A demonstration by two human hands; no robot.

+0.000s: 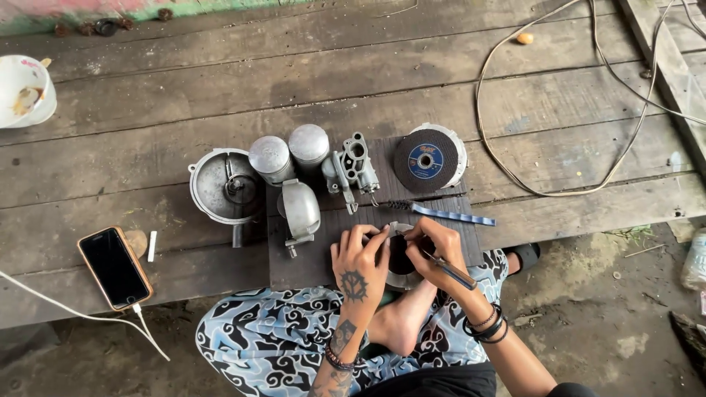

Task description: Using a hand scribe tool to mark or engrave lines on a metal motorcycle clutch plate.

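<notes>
Now keep your left hand (360,259) pressed firmly on the dark disc (401,254) so it cannot shift while your right hand (435,244), closed on a pen-like tool (450,270), works its edge. Disc lies between both hands on the dark board (309,257), near the pistons (290,153).

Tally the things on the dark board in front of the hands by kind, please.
Metal pistons: 2
Carburettor body: 1
Curved metal covers: 1
Cutting discs: 1
Blue-handled wire brushes: 1
Round parts under both hands: 1
Total: 7
</notes>
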